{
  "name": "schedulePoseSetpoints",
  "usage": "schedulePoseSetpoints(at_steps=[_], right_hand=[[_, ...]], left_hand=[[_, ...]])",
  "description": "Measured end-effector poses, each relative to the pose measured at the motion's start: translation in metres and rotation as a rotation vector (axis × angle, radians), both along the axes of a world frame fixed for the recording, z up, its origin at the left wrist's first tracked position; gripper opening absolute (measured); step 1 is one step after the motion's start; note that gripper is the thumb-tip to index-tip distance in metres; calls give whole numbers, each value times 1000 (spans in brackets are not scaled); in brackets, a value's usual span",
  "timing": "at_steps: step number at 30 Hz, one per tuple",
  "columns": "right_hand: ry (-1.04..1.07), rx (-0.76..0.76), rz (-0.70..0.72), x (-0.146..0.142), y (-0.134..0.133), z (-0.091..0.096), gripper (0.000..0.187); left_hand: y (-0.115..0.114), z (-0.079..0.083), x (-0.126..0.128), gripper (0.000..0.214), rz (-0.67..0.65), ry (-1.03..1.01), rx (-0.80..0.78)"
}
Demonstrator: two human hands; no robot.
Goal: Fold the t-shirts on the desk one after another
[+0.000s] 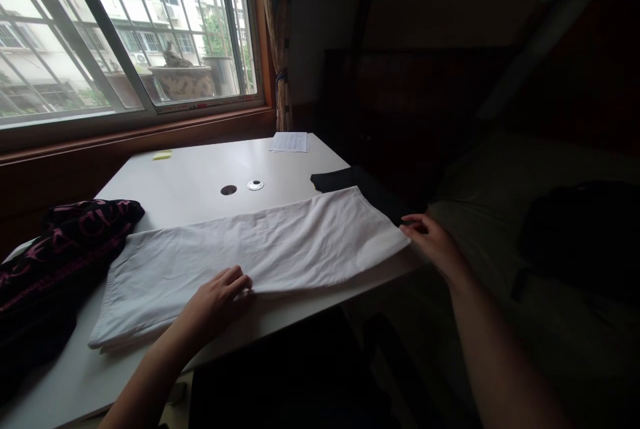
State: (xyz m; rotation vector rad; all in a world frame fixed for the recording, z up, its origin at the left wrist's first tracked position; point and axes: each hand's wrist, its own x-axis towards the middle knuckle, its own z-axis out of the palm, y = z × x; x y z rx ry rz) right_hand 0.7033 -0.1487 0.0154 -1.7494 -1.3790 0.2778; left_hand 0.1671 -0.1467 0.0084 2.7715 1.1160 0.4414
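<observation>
A long white cloth [260, 249], folded lengthwise, lies across a white table [200, 175]. My left hand [215, 302] rests on its near edge, fingers curled onto the fabric and pressing it down. My right hand [433, 239] pinches the cloth's right end at the table's right edge. Both forearms reach in from the bottom of the view.
A black cloth with pink lettering [55, 255] is heaped at the table's left. A dark folded cloth [360, 185] lies at the right edge. A sheet of paper [290, 141], a yellow note [162, 155], a cable hole [229, 189] and its white cap [255, 185] lie further back. A bed [525, 229] stands to the right.
</observation>
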Motion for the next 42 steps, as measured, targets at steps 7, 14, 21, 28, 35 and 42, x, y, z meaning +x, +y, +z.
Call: schedulePoseSetpoints(at_steps=[7, 14, 21, 28, 35, 42], right_hand=[[-532, 4, -135, -16, -13, 9, 23], [-9, 34, -169, -10, 9, -10, 32], [-26, -103, -125, 15, 1, -50, 19], [-160, -177, -57, 21, 4, -42, 37], [-16, -211, -81, 19, 39, -29, 56], [-117, -218, -140, 20, 62, -5, 39]], left_hand=[[2, -2, 3, 19, -28, 33, 178], [-4, 3, 1, 17, -16, -16, 253], [-8, 8, 2, 15, -133, 12, 188], [33, 20, -26, 28, 15, -20, -27], [135, 6, -104, 41, 441, 53, 119], [177, -13, -134, 42, 535, 31, 24]])
